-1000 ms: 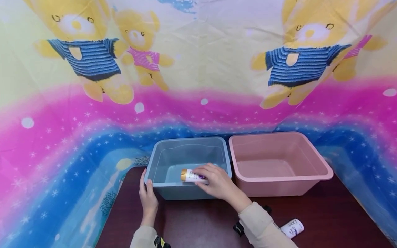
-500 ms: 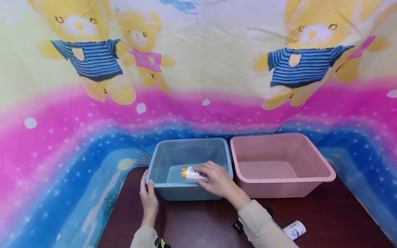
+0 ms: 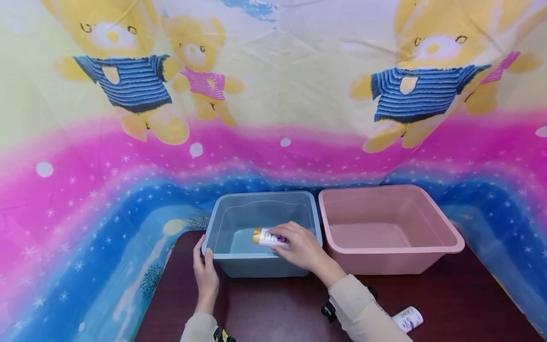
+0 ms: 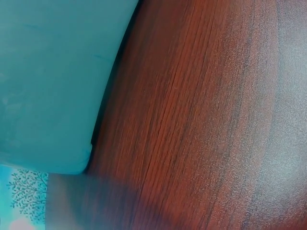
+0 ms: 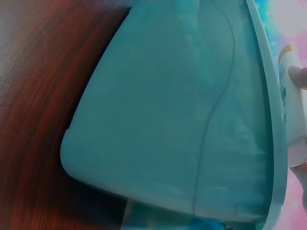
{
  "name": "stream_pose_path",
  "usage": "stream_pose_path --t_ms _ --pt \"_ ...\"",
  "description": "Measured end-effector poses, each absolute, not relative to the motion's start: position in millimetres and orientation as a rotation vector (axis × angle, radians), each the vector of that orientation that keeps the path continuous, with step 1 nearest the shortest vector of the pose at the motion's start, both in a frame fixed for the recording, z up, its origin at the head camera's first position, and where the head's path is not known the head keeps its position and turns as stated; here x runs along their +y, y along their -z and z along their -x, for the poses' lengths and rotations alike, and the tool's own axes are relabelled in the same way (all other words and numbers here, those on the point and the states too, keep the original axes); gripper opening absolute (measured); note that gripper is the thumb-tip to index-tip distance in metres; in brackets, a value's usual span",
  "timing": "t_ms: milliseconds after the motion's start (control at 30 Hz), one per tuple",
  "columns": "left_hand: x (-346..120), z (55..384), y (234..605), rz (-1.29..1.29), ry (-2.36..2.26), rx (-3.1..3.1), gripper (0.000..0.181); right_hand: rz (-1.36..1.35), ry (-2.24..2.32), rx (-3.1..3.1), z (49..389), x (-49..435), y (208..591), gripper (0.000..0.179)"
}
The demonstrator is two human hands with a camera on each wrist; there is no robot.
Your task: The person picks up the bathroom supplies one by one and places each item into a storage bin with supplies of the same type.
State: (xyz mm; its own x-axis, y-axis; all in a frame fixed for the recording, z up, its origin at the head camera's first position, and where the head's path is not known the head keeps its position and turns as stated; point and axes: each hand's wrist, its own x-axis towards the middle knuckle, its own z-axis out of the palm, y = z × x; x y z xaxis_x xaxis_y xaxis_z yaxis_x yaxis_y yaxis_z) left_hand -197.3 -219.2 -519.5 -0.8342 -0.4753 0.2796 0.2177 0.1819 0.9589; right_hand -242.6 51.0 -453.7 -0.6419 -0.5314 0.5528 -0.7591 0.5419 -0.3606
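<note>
In the head view, my right hand [image 3: 301, 247] grips a small white bottle [image 3: 267, 237] with a gold cap and purple print. The bottle lies nearly sideways above the front rim of the blue plastic bin [image 3: 265, 266], cap pointing left. At the right edge of the right wrist view, the bottle [image 5: 293, 110] shows past the bin's rim, with a fingertip on it. My left hand [image 3: 206, 275] holds the bin's front left corner, thumb at the front and fingers along the left side. The left wrist view shows only the bin's wall [image 4: 53, 76] and the tabletop.
A pink bin [image 3: 384, 261] stands close to the right of the blue one. A white Dove bottle [image 3: 408, 319] lies on the dark wood table [image 3: 273, 308] beside my right forearm. Behind the bins hangs a bear-print cloth [image 3: 273, 104].
The cap end of the bottle in my right hand has risen slightly from the bin's front rim. My left hand stays at the corner. The whole head view has shifted a little.
</note>
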Motion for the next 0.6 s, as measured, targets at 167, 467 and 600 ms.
stream_pose_path --t_ms 167,467,600 --pt "-219.3 198.7 523.0 -0.237 1.692 -1.934 0.045 -1.037 -0.844 -2.425 245.5 53.5 455.3 0.04" --pt "-225.8 209.6 543.3 -0.244 1.677 -1.944 0.048 -1.024 -0.823 -2.442 253.9 56.5 456.9 0.039" --pt "-226.7 210.5 544.2 -0.245 1.687 -1.938 0.049 -1.02 -0.831 -2.454 257.4 57.0 456.3 0.038"
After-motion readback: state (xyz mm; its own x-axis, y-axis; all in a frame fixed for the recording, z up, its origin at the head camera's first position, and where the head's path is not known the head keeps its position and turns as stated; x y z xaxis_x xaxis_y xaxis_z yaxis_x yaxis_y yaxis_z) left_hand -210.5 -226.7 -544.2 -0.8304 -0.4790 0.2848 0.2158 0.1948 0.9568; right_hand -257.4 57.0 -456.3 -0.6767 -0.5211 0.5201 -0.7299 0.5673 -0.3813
